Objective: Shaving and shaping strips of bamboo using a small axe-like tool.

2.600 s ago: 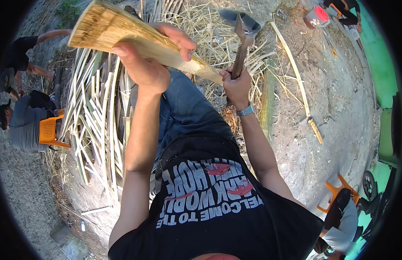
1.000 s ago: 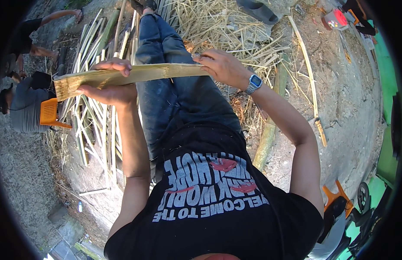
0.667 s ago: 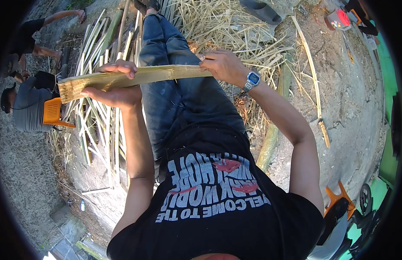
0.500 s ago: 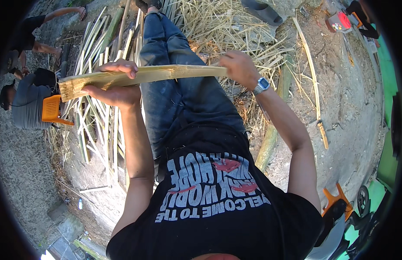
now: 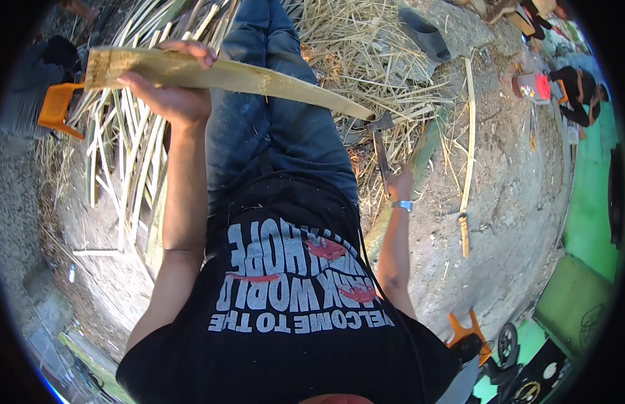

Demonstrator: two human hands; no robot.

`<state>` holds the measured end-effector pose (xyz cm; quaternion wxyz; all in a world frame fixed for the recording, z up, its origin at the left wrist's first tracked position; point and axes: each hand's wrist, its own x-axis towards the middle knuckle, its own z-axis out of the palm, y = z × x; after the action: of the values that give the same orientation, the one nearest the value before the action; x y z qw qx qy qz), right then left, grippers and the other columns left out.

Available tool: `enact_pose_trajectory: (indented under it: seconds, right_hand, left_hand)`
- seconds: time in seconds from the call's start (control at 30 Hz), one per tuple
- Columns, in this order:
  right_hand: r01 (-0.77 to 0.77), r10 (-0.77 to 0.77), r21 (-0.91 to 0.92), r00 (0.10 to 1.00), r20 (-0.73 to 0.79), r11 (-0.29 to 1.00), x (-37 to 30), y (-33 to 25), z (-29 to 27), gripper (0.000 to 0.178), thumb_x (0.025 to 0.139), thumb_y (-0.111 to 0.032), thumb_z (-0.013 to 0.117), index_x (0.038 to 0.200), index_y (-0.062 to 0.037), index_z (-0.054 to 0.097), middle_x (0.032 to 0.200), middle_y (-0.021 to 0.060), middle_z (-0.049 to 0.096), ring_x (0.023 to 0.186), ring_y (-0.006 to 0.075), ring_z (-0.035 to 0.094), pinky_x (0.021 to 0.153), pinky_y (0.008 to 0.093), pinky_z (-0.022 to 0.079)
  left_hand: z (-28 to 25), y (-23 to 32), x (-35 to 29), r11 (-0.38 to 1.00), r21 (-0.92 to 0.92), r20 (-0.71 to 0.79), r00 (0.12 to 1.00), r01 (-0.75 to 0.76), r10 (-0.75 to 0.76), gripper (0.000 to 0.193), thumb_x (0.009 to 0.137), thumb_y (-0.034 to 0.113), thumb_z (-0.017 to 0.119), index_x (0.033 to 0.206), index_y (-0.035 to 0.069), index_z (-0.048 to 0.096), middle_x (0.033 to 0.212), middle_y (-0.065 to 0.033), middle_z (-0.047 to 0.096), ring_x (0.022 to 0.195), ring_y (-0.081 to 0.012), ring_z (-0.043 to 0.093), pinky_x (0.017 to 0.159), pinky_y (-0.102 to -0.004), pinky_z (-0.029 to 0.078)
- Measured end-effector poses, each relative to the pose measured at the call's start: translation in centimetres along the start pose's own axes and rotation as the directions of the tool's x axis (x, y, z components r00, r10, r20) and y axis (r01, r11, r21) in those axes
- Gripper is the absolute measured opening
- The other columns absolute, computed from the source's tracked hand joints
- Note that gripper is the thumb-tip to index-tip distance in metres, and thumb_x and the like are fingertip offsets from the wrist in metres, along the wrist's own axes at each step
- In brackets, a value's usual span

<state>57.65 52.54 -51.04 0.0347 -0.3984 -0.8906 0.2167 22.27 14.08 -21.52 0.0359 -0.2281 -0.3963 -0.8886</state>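
Head camera view: the wide end of a split bamboo piece (image 5: 258,79) rests in the left hand (image 5: 170,94), thumb laid along the near face and fingers hooked over the far edge, while its tapered end juts freely to the right above the jeans (image 5: 285,128). Low on the right, the right hand (image 5: 399,182) has its fingers curled round the handle of a hatchet (image 5: 380,147), whose head sits just beside the bamboo tip; whether the two touch, I cannot tell. The main danger, as I judge it, is that only one hand supports the piece at one end, so a blow near the tip could make it twist or dip, and a glancing edge could skid toward the thighs. A stroke carried too far left could reach the thumb and fingers, and a cut running along the grain might take off more than intended or throw splinters. Half a second ago the right hand was at the bamboo's narrow end; now it is lower, round the hatchet, leaving that tip bare. The left hand's hold looks much the same, though the bamboo now slopes down toward the right.
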Motion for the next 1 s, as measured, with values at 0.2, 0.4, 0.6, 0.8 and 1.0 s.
enact_pose_trajectory:
  seconds: [0.2,0.4,0.6,0.8,1.0]
  right_hand:
    - [-0.051,0.044,-0.123,0.997,-0.065,0.991,-1.2,-3.2,5.6,0.056,0.078,-0.020,0.073,0.129,0.0005,0.061,0.114,0.0280,0.066,0.107,0.0463,0.061,0.096,0.0511,0.049]
    - [-0.002,0.004,-0.160,1.000,0.015,0.987,-1.1,-0.8,5.5,0.049,0.079,-0.021,0.073,0.120,0.0008,0.058,0.112,0.0270,0.064,0.106,0.0461,0.061,0.097,0.0524,0.048]
    - [-0.197,0.213,-0.103,0.961,0.175,0.975,-0.2,-3.2,4.0,0.058,0.075,-0.025,0.080,0.115,0.0062,0.052,0.106,0.0318,0.066,0.103,0.0488,0.064,0.090,0.0536,0.051]
    - [-0.206,0.222,-0.094,0.949,0.224,0.974,-0.8,-5.4,5.7,0.047,0.080,-0.019,0.068,0.119,0.0007,0.050,0.109,0.0307,0.068,0.104,0.0491,0.065,0.090,0.0549,0.052]
    - [-0.241,0.239,-0.019,0.950,0.199,0.970,-1.8,-7.1,5.0,0.045,0.081,-0.018,0.068,0.118,0.0015,0.051,0.109,0.0304,0.068,0.103,0.0499,0.065,0.088,0.0547,0.053]
  left_hand:
    - [-0.2,1.4,-0.8,0.986,-0.164,-0.083,0.997,-0.012,-0.002,0.083,0.090,0.084,0.037,0.103,0.004,0.056,0.090,-0.0141,0.057,0.083,-0.0270,0.052,0.083,-0.0451,0.042]
    - [-1.5,10.2,-1.1,0.977,-0.070,-0.353,0.921,-0.201,0.164,0.066,0.086,0.073,0.053,0.096,0.008,0.050,0.085,-0.0073,0.048,0.083,-0.0240,0.048,0.081,-0.0422,0.042]
    - [-5.2,16.9,-3.0,0.896,0.133,-0.421,0.794,-0.425,0.439,0.062,0.086,0.073,0.056,0.089,0.013,0.045,0.078,-0.0034,0.045,0.074,-0.0203,0.046,0.072,-0.0395,0.040]
    - [-10.6,22.4,-5.6,0.811,0.033,-0.537,0.674,-0.585,0.508,0.068,0.088,0.080,0.042,0.083,0.012,0.046,0.076,-0.0036,0.048,0.071,-0.0213,0.044,0.070,-0.0406,0.039]
    - [-21.2,28.5,-12.4,0.658,0.278,-0.669,0.350,-0.700,0.655,0.070,0.095,0.077,0.027,0.084,0.009,0.043,0.074,-0.0063,0.046,0.067,-0.0235,0.041,0.063,-0.0443,0.038]
